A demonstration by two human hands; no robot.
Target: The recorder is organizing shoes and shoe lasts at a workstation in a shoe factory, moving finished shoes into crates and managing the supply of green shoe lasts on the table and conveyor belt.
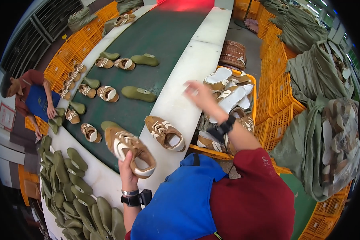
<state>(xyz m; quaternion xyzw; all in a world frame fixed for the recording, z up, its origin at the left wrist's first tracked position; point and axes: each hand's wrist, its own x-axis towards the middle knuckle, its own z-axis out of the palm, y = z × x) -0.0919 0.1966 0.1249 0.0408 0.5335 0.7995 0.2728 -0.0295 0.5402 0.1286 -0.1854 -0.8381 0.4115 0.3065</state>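
My left hand [127,171] grips a brown sneaker with white stripes [124,145] at its heel and side, holding it up over the near edge of the conveyor. Another brown and white sneaker [164,133] rests on the white ledge to its right. My right hand [199,95], a little blurred, is raised above the ledge with its fingers apart and nothing in them. It is nearest to an orange crate [253,96] filled with brown and white shoes [233,98]. Part of a green shoe last [107,125] shows behind the held sneaker.
On the green belt [164,36] lie several sneakers [108,94] and green shoe lasts [139,94]. Many lasts [82,200] are heaped at the lower left. A co-worker [32,94] handles lasts across the belt. Stacked orange crates [278,90] and draped green cloths [312,72] line the right.
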